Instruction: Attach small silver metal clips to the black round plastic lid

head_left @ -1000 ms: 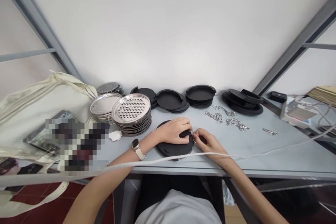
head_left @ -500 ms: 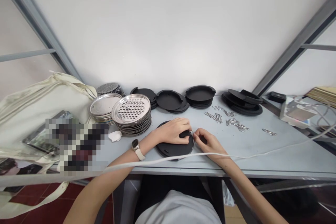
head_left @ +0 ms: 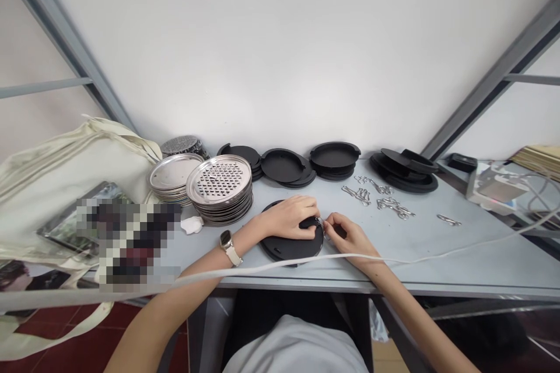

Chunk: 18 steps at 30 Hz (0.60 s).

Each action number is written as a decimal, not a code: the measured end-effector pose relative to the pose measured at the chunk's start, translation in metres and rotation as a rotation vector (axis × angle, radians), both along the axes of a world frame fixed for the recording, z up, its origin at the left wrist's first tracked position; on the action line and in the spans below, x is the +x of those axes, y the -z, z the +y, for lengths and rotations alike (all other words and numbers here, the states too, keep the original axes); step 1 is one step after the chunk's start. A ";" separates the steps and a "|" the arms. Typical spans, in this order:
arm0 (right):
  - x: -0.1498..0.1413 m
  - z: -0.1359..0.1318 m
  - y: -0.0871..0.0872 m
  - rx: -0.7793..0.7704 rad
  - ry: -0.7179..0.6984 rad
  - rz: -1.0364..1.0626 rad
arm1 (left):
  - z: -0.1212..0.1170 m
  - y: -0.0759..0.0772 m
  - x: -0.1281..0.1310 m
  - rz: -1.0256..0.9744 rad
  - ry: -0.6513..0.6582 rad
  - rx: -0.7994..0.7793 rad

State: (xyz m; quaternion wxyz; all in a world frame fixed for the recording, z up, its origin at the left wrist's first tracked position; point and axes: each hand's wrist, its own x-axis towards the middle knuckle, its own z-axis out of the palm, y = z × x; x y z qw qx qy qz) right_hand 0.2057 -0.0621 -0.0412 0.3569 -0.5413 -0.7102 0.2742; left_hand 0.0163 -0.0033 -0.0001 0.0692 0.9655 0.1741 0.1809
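A black round disc (head_left: 289,247) with a raised rim lies flat on the table near its front edge. My left hand (head_left: 295,218) rests over its top, fingers curled around a raised black part at the right side. Just beyond that edge, my right hand (head_left: 343,233) is closed in a pinch on a small shiny metal clip (head_left: 321,222), which touches the disc's rim. Fingers hide most of the clip. Several loose metal clips (head_left: 394,207) of bent wire lie to the upper right.
Stacks of metal grater discs (head_left: 221,183) and plain metal discs (head_left: 175,173) stand left. Black round trays (head_left: 335,157) line the back by the wall. A white cable (head_left: 280,265) crosses in front of my forearms. A cream bag (head_left: 56,169) is far left, a white device (head_left: 494,192) right.
Both hands keep their places at the disc. My right fingers have shifted very slightly at the rim, and the view has moved a little.
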 end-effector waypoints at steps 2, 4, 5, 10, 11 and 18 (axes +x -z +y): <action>0.000 0.000 0.000 0.004 0.007 -0.008 | 0.000 0.000 0.000 0.004 -0.004 -0.003; 0.000 0.000 0.000 0.011 0.009 -0.015 | -0.001 0.000 0.000 0.006 -0.007 -0.002; 0.000 0.000 0.000 0.013 0.008 -0.017 | -0.001 0.000 0.000 0.007 -0.008 0.001; 0.000 0.000 0.001 0.019 0.009 -0.017 | -0.002 -0.001 0.000 0.012 -0.010 0.006; 0.000 0.000 0.001 0.021 0.011 -0.015 | -0.002 0.000 0.000 0.013 -0.012 0.003; 0.000 0.000 0.000 0.030 0.008 -0.007 | -0.001 0.002 0.001 0.025 -0.014 0.002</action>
